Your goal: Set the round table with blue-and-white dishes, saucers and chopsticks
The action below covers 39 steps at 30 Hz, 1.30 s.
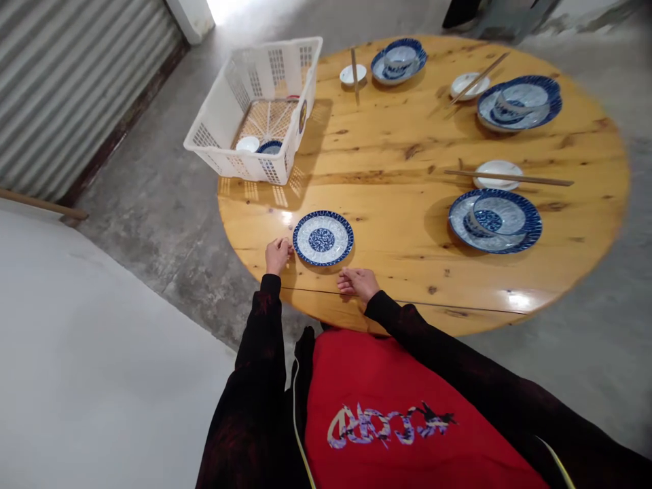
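A round plate [322, 238] with a dark blue patterned rim and a blue centre lies flat near the table's front-left edge. Just left of its rim is my left hand [278, 255], fingers loosely bent, with nothing visible in it. Whether its fingertips touch the rim is hard to make out. My right hand [358, 282] rests low over the wood at the plate's lower right, apart from it. Its fingers are half curled and hold nothing that I can see.
A white plastic basket [204, 146] at the table's left holds a small white dish [248, 144] and blue-rimmed ware [269, 147]. Right and back on the wooden table [387, 176] stand blue plates bearing bowls [495, 221], with small white dishes and chopsticks [509, 178] beside them.
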{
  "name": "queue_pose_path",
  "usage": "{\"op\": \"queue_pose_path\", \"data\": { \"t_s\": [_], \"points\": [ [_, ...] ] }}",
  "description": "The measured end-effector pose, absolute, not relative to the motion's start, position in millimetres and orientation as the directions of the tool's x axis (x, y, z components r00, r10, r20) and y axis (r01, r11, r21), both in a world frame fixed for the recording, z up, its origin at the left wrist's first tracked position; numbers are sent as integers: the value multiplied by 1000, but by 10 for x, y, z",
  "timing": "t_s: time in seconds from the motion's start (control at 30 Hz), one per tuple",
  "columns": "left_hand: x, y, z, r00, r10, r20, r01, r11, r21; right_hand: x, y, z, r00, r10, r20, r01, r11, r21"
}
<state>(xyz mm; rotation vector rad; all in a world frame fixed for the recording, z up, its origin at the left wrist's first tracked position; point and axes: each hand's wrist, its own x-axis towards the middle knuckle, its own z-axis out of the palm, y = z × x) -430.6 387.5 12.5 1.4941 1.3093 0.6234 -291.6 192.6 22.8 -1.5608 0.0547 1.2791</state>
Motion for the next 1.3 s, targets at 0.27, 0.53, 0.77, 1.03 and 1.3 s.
{"op": "queue_pose_path", "data": {
  "t_s": [0.27,0.53,0.77,1.03,1.3],
  "points": [
    [-4819,3759,162,80,948,-308,168,291,942,-2845,1217,190,330,491,-806,-588,-561,-582],
    [-5013,3564,262,-18,971,-238,191,237,953,-2823,1233,289,329,580,-746,-513,-553,-656],
    [-4589,3093,292,170,942,-289,316,225,922,-2810,1254,420,306,609,-732,-519,-538,-664],
    [-4296,2877,240,241,917,-316,315,234,920,-2485,730,578,480,487,-730,-565,-465,-682],
    [-4034,2720,209,318,867,-383,295,293,909,-2444,310,654,558,385,-735,-594,-433,-678]
  ]
}}
